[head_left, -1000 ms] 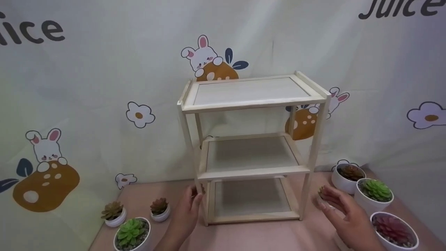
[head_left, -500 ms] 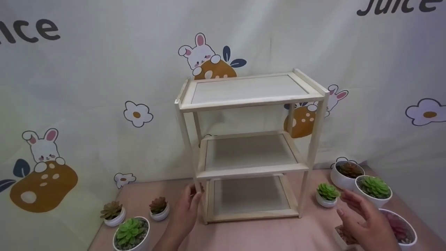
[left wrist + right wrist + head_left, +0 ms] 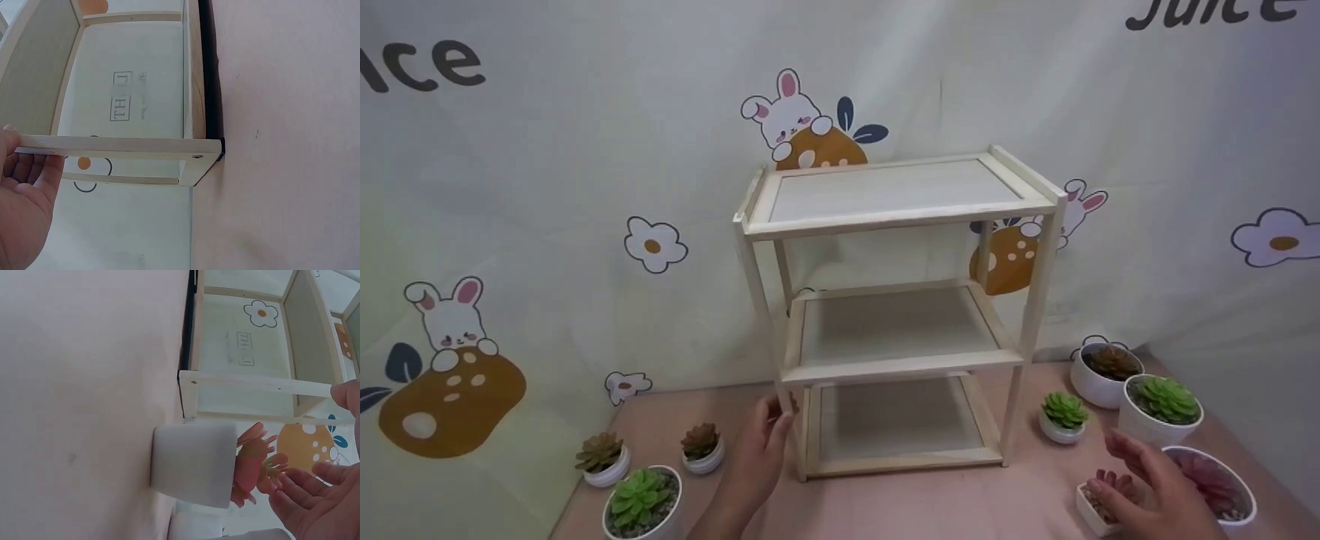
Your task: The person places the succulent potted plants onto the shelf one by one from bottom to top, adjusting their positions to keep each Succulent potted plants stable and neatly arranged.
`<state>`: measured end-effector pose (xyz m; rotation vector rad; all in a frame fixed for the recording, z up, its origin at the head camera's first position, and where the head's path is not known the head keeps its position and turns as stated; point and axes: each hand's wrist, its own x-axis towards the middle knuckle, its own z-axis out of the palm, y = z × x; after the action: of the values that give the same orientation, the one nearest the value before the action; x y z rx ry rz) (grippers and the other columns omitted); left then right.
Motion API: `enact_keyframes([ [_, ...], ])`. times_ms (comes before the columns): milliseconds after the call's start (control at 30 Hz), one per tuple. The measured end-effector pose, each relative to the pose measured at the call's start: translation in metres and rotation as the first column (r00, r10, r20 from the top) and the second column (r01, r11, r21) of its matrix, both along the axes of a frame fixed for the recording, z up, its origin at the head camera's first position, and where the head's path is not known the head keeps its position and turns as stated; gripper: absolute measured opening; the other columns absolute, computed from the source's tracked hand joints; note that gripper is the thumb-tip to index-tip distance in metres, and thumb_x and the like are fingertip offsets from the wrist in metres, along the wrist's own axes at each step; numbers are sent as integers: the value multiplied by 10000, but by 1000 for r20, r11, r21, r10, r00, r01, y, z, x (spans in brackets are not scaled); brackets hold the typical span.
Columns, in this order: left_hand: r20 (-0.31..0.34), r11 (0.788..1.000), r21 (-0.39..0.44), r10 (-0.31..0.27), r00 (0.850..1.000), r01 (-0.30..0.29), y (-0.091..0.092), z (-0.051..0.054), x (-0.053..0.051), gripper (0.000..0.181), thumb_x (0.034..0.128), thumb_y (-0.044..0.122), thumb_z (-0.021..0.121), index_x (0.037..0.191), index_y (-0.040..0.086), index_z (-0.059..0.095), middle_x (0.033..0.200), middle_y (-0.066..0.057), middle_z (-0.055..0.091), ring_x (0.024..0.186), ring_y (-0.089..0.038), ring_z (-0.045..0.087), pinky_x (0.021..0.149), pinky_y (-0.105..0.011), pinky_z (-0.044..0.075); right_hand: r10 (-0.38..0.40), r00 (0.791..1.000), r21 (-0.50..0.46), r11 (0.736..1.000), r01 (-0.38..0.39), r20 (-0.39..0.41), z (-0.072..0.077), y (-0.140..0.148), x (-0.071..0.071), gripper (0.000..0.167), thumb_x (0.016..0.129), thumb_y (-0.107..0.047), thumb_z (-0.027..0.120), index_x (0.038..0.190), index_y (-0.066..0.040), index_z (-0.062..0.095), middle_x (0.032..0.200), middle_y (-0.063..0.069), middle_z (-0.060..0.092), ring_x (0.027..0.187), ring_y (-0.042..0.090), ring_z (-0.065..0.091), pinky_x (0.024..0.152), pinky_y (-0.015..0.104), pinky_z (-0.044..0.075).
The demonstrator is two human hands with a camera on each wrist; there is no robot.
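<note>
Our left hand (image 3: 756, 448) grips the left post (image 3: 121, 145) of the wooden rack (image 3: 904, 366). Right of the rack, our right hand (image 3: 1161, 487) is by the red succulent (image 3: 249, 468), fingers loosely parted; whether touching, we cannot tell.

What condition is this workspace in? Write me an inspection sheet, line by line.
Surface: pinkish tabletop; small dark mark in the left wrist view.
Job's things: three-tier wooden shelf, upright; pink succulent in a white pot, upright.
Clutter: three potted succulents left of the shelf, four others right.
Hands: left hand grips the shelf's front-left post; right hand near the pink succulent, fingers loose, contact unclear.
Cables: nothing seen.
Surroundings: printed rabbit-and-flower backdrop.
</note>
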<state>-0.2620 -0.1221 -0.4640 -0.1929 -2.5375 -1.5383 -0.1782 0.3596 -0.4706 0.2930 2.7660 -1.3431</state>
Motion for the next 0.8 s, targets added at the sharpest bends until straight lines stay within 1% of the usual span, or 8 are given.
enact_keyframes([
  [100, -5, 1000, 8, -9, 1000, 9, 0, 0, 0, 389, 1114, 295, 496, 1437, 78, 495, 1411, -113, 609, 1359, -293, 577, 1175, -523, 459, 8, 1000, 19, 1000, -8, 9, -3, 1, 1, 1047, 910, -507, 779, 1567, 98, 234, 1554, 377, 383, 1456, 568, 353, 1108, 546, 414],
  [200, -14, 1000, 11, -6, 1000, 6, -1, 0, -1, 404, 1109, 302, 506, 1447, 81, 494, 1404, -96, 617, 1350, -279, 584, 1176, -513, 461, 13, 1000, 28, 1000, -14, 21, -5, 2, 2, 1087, 893, -544, 781, 1563, 110, 229, 1552, 388, 374, 1456, 574, 347, 1122, 585, 399],
  [300, -20, 1000, 10, 0, 1000, 0, 0, -1, -2, 400, 1106, 305, 514, 1439, 85, 504, 1391, -92, 625, 1335, -268, 596, 1164, -506, 475, 26, 999, 63, 998, -28, 27, -9, 4, 3, 1109, 890, -568, 773, 1561, 127, 229, 1556, 404, 357, 1444, 580, 358, 1131, 640, 402],
  [433, -29, 1000, 19, -8, 1000, 8, 0, -2, -1, 387, 1106, 284, 514, 1431, 73, 508, 1397, -123, 620, 1334, -279, 598, 1159, -511, 479, 82, 997, 140, 987, -81, 2, -15, 6, 3, 1052, 917, -491, 776, 1542, 165, 241, 1525, 442, 364, 1402, 583, 416, 1115, 673, 431],
  [533, -24, 1000, 22, -4, 1000, 4, 0, -2, -1, 375, 1109, 279, 511, 1425, 77, 510, 1401, -118, 620, 1342, -281, 593, 1167, -513, 471, 121, 992, 169, 979, -116, -23, -19, 7, 1, 1033, 907, -419, 806, 1526, 187, 243, 1491, 455, 388, 1372, 569, 454, 1101, 668, 445],
  [633, -18, 1000, 19, 1, 1000, -1, 0, -1, -1, 372, 1110, 279, 509, 1427, 83, 508, 1403, -107, 620, 1344, -281, 591, 1172, -511, 465, 122, 992, 180, 977, -117, -17, -25, 6, 1, 1079, 885, -415, 830, 1522, 200, 214, 1489, 463, 368, 1376, 577, 434, 1109, 689, 423],
  [700, -12, 1000, 14, 7, 1000, -7, 0, -1, -1, 370, 1110, 280, 510, 1427, 91, 508, 1401, -89, 623, 1345, -276, 592, 1170, -508, 468, 106, 994, 192, 976, -103, -9, -30, 5, 3, 1114, 874, -439, 835, 1527, 194, 192, 1508, 463, 342, 1390, 584, 413, 1121, 703, 401],
  [800, -12, 1000, 6, 8, 1000, -8, 0, 0, -1, 353, 1110, 267, 510, 1417, 93, 511, 1398, -91, 625, 1345, -277, 593, 1170, -510, 467, 77, 997, 213, 974, -82, 32, -37, 5, 4, 1175, 855, -507, 832, 1528, 189, 167, 1524, 465, 306, 1395, 593, 395, 1124, 725, 381],
])
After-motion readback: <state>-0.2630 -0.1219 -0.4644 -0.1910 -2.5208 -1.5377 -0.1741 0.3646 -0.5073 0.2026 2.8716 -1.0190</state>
